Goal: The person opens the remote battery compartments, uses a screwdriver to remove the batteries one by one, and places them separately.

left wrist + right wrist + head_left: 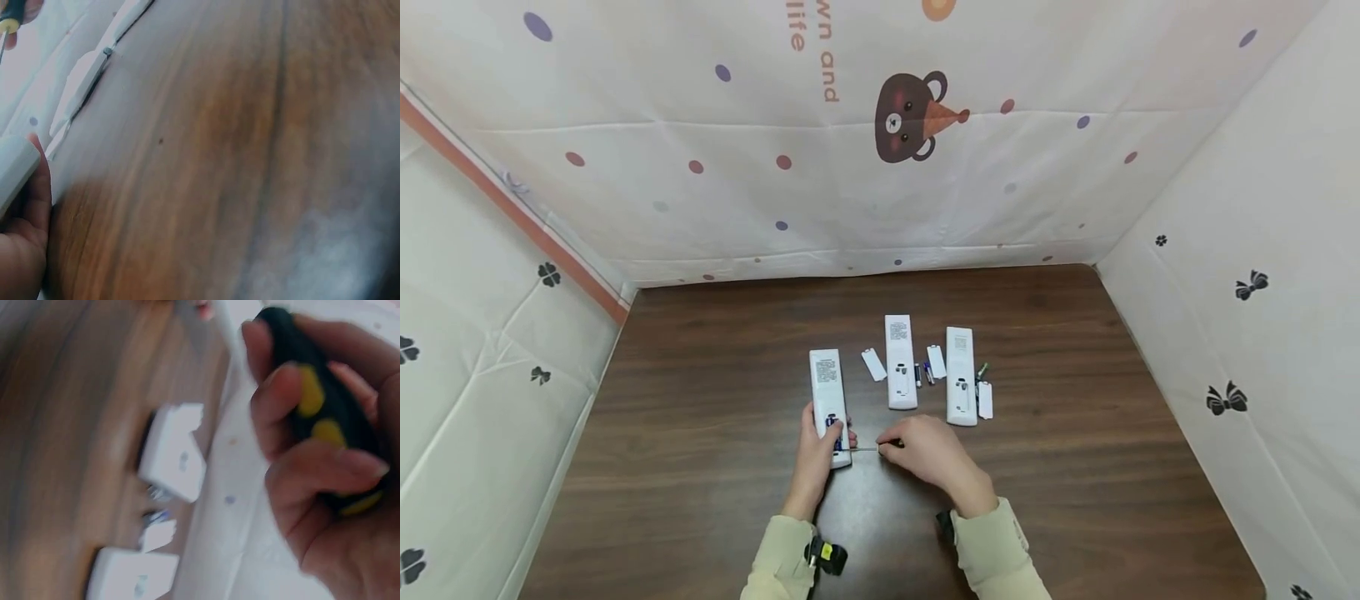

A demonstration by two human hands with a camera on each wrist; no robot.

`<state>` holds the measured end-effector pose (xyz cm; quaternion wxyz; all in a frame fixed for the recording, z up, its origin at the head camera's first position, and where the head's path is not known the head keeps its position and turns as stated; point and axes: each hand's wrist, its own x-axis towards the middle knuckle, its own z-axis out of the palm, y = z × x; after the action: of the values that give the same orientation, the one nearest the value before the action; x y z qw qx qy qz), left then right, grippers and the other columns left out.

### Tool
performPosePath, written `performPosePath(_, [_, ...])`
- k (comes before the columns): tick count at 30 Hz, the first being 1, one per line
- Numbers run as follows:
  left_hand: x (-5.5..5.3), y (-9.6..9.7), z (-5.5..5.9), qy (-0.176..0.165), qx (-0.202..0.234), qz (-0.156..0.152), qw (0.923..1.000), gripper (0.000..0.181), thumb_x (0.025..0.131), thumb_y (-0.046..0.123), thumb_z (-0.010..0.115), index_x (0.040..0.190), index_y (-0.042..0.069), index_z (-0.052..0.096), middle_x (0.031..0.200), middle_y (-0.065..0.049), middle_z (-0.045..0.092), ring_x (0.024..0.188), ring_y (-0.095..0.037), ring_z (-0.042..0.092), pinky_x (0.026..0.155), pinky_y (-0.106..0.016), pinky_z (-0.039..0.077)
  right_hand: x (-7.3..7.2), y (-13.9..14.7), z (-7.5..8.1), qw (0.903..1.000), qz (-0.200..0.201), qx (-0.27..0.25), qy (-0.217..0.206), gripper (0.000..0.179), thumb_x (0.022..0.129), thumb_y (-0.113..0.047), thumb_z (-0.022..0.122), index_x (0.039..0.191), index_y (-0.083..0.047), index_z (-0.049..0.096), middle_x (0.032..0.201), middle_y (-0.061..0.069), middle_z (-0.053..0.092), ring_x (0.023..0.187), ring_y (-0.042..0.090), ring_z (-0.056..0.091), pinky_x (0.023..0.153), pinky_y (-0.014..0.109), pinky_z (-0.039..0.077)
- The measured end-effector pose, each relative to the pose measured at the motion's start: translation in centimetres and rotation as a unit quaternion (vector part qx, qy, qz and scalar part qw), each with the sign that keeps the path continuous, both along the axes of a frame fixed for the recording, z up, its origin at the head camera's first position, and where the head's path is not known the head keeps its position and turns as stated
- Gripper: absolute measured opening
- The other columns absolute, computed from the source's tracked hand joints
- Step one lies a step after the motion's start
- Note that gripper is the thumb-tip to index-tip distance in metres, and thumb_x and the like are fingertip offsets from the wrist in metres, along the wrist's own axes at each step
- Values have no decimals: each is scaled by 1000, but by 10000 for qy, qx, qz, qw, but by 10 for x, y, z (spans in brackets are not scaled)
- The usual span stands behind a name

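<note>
A white remote control (827, 375) lies back side up in my left hand (808, 462), which grips it near its lower end with the thumb across the battery bay. Blue batteries (838, 444) show in that bay, partly hidden by the thumb. My right hand (928, 450) holds a screwdriver (347, 415) by its black and yellow handle, fingers wrapped around it. The thin metal shaft (861, 450) points left and its end overlaps the lower part of the battery bay. In the left wrist view, the remote's end (15, 165) shows above the fingers.
Two more white remotes, one in the middle (898, 350) and one to its right (959, 358), lie back side up behind my right hand. White battery covers (874, 364) and loose batteries (917, 375) lie beside them. Printed cloth walls (700, 200) enclose the brown table (700, 500).
</note>
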<state>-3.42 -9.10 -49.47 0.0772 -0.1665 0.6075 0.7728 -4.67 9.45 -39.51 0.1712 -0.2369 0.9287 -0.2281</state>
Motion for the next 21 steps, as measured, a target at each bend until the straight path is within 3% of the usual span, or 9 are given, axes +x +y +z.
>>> performPosePath(4, [0, 3, 1, 18, -124, 78, 9999, 53, 90, 8, 47, 133, 19, 21, 98, -21, 54, 70, -28, 61, 60, -35, 51, 6, -13, 9, 9987, -65, 451, 240, 16, 83, -26, 60, 93, -20, 71, 86, -10, 65, 79, 10, 60, 67, 31, 48])
performPosePath(8, [1, 5, 1, 95, -135, 201, 9997, 54, 90, 7, 48, 134, 20, 20, 98, -20, 54, 71, -29, 62, 61, -34, 51, 10, -21, 15, 9974, 54, 720, 80, 16, 83, -23, 58, 93, -18, 70, 85, -6, 65, 76, 13, 60, 63, 31, 47])
performPosePath(15, [2, 5, -1, 109, -112, 245, 9996, 54, 91, 9, 48, 135, 21, 19, 100, -22, 53, 74, -29, 62, 62, -33, 51, 12, -22, 14, 9962, 251, 805, -221, 20, 86, -23, 56, 103, -21, 68, 96, -7, 65, 87, 14, 59, 71, 34, 47])
performPosePath(21, [0, 5, 0, 64, -33, 342, 9994, 52, 91, 9, 47, 134, 20, 19, 98, -24, 52, 72, -29, 62, 62, -36, 51, 14, -21, 13, 9976, 223, 633, -141, 19, 86, -24, 59, 103, -21, 67, 96, -7, 65, 88, 14, 58, 75, 34, 46])
